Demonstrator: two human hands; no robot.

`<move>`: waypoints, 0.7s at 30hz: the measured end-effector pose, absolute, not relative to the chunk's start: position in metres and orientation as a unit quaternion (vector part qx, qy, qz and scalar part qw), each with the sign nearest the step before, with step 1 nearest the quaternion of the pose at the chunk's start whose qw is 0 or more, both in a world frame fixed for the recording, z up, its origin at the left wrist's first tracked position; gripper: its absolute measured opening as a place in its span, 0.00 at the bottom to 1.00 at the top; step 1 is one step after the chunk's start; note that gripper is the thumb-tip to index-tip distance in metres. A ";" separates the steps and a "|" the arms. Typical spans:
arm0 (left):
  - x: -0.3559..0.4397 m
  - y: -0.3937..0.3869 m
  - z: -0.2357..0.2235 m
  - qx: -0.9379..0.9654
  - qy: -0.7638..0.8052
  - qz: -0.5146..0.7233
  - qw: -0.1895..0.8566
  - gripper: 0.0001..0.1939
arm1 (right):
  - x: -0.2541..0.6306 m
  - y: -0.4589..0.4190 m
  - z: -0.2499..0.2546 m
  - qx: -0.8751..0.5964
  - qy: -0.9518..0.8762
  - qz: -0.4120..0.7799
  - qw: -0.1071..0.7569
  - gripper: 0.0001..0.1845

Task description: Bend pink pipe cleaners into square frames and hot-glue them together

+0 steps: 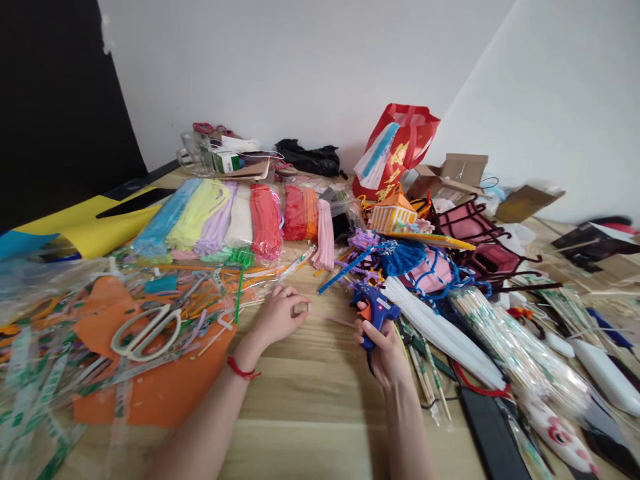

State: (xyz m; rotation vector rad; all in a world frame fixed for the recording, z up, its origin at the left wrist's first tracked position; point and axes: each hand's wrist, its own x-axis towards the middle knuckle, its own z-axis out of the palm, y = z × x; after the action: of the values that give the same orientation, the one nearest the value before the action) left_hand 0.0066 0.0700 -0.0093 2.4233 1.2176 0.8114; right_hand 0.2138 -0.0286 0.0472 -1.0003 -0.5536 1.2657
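Note:
My right hand [384, 347] is wrapped round the handle of a blue glue gun [376, 308] with an orange trigger and a small red light. In my left hand [283, 313], thumb and fingers pinch one end of a thin pink pipe cleaner [333, 319]. The pipe cleaner stretches across to my right hand; its far end is hidden by the fingers there. Bare wood of the table [310, 380] lies under both hands. Just beyond the glue gun is a pile of blue and purple pipe-cleaner pieces [405, 259].
On the left, white-handled scissors [146, 333] lie on orange sheets [150, 393] among plastic scraps. Bundles of coloured pipe cleaners [200, 217] line the back. A red bag [395, 153] stands behind. To the right are white pipe cleaners [440, 330], bagged sticks [505, 347] and a black flat object [487, 427].

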 end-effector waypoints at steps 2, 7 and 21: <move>0.006 0.070 -0.009 0.846 0.424 0.283 0.154 0.12 | 0.215 -0.029 0.049 -0.439 -0.249 0.554 0.663 0.23; 0.006 0.069 -0.009 0.847 0.425 0.285 0.147 0.11 | 0.235 -0.028 0.044 -0.449 -0.207 0.528 0.690 0.20; 0.008 0.068 -0.011 0.844 0.426 0.295 0.136 0.11 | 0.229 -0.024 0.028 -0.628 -0.263 0.412 0.605 0.20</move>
State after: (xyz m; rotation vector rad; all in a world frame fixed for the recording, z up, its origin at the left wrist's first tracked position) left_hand 0.0076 0.0680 -0.0106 2.4448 1.2344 0.8555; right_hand 0.2290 -0.0244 0.0279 -1.4536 -0.6084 0.9538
